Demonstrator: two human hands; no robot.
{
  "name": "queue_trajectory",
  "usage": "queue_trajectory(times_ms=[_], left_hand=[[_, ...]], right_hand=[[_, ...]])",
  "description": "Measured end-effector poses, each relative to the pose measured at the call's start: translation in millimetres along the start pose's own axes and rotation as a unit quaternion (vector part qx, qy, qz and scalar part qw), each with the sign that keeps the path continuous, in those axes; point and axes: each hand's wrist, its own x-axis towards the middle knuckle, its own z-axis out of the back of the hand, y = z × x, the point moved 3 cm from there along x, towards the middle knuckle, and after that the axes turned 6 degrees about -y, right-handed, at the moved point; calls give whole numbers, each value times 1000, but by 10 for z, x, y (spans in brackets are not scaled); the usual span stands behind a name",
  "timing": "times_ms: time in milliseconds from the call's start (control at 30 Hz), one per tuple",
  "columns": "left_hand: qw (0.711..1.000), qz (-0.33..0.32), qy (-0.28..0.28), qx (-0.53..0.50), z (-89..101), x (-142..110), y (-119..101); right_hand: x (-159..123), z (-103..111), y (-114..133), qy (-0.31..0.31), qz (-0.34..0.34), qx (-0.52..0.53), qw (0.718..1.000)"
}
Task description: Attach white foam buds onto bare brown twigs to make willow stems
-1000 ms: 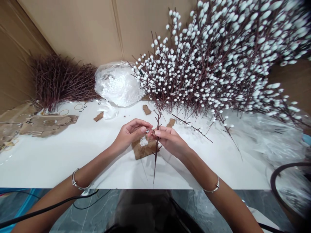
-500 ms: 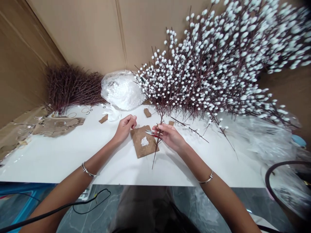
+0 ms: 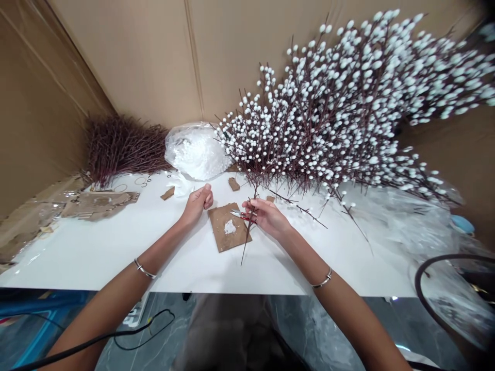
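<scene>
My right hand [image 3: 266, 216] pinches a thin dark-brown twig [image 3: 246, 241] above the table. Small scissors [image 3: 243, 215] with red handles are in the same hand, their blades pointing left. Beneath them lies a square of brown cardboard [image 3: 224, 238], with a little mound of white paste-like stuff [image 3: 229, 226] on it. To the left of the cardboard, my left hand [image 3: 197, 206] is closed, thumb against the curled fingers; whatever it may hold is hidden. Behind both hands sits a clear plastic bag [image 3: 199, 152] full of white buds.
A big heap of brown branches with white buds [image 3: 328, 113] fills the back right. Bare brown twigs [image 3: 124, 147] are piled at the back left. Torn cardboard [image 3: 96, 203] lies left, plastic wrapping [image 3: 410, 221] right. Loose twigs [image 3: 305, 208] lie beyond my right hand.
The camera view has shifted a little, so the background sits lower. My left hand has drawn slightly left, away from the cardboard. My right hand still holds the twig and scissors.
</scene>
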Motion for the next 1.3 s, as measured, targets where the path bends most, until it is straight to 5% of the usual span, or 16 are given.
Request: queue_trajectory(times_ms=[367,633,833,1067,1300], left_hand=[[997,18,-16,72,109,113,82],[982,-46,-69,167,379,267,-47],[931,-112,-166,304,674,758,-362],[861,-42,-107,496,726,1465,-477],[817,-39,-81,570,652,1528,-482]], right_hand=[[17,34,35,-16,3,16,1000],[44,44,11,-44,-5,29,999],[72,70,-32,-40,1,31,999],[57,41,-39,-33,23,8,999],[24,-16,33,-57,79,-18,995]])
